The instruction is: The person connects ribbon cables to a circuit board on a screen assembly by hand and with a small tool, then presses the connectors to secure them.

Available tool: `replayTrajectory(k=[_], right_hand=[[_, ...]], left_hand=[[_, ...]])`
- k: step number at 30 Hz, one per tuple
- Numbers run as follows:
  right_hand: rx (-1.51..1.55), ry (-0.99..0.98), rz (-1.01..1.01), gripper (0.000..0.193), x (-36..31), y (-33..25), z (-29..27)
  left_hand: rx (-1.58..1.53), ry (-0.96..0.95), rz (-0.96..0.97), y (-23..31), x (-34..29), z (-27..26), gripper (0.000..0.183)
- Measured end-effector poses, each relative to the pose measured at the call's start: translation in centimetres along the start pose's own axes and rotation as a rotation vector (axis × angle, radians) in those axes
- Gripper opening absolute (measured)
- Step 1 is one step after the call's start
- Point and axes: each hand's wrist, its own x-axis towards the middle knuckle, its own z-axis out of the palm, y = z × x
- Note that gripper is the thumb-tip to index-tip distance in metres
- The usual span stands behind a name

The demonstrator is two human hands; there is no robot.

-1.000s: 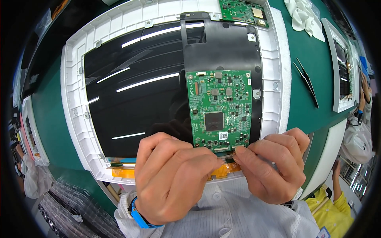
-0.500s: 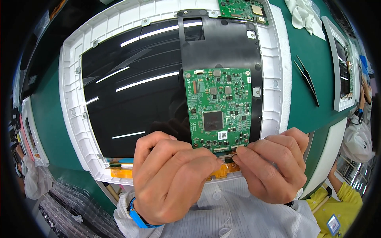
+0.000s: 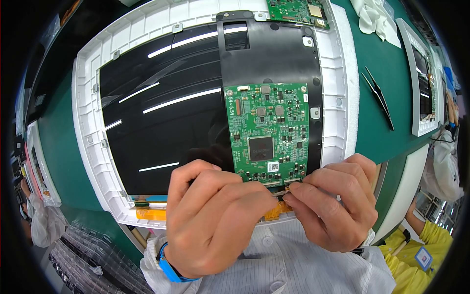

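A green circuit board (image 3: pixel 291 115) with a large square chip lies on a black plate over a dark display panel (image 3: pixel 161 122), inside a white plastic frame (image 3: pixel 338 78). Along the panel's near edge runs an orange flex cable (image 3: pixel 274 211), partly covered by my hands. My left hand (image 3: pixel 215 215) is closed, its fingertips pinched at the cable's end just below the board's near connector. My right hand (image 3: pixel 338 203) pinches the same end from the right, thumb and forefinger together. The fingertips nearly meet, and their exact grip is partly hidden.
Black tweezers (image 3: pixel 378 98) lie on the green mat to the right, near a second framed panel (image 3: pixel 421 78). White cloth or gloves (image 3: pixel 376 22) rest at the far right. Another green board (image 3: pixel 293 11) sits at the frame's far edge. A person in yellow (image 3: pixel 416 250) is at the lower right.
Both hands stay at the board's near edge with small finger shifts; the right hand has moved slightly left and up. The person in yellow has moved a little to the right.
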Motion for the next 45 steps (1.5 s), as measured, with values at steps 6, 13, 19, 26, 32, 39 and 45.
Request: replayTrajectory(k=[6, 13, 19, 26, 32, 39, 45], right_hand=[[0.003, 0.007, 0.017, 0.038, -0.1, -0.1, 0.1], [0.032, -0.006, 0.039, 0.035, 0.1, -0.1, 0.1], [0.035, -0.011, 0.069, 0.033, 0.4, -0.4, 0.2], [0.001, 0.005, 0.048, 0.033, 0.2, -0.3, 0.3], [-0.041, 0.002, -0.009, 0.036, -0.1, -0.1, 0.2], [-0.119, 0.036, -0.12, 0.036, -0.5, 0.0, 0.5], [-0.151, 0.035, -0.154, 0.032, -0.3, -0.1, 0.6]], left_hand=[[-0.023, 0.008, 0.003, 0.3, 0.2, 0.5, 0.025], [-0.042, 0.014, 0.012, 0.3, 0.4, 0.6, 0.026], [-0.021, 0.039, 0.014, 0.2, 0.2, 0.9, 0.027], [-0.009, 0.036, 0.013, 0.2, 0.4, 0.9, 0.028], [0.003, 0.038, -0.012, 0.5, 0.2, 0.8, 0.029], [-0.042, 0.064, -0.009, 0.2, 0.0, 1.0, 0.031], [-0.059, 0.084, -0.018, 0.1, -0.2, 1.1, 0.032]])
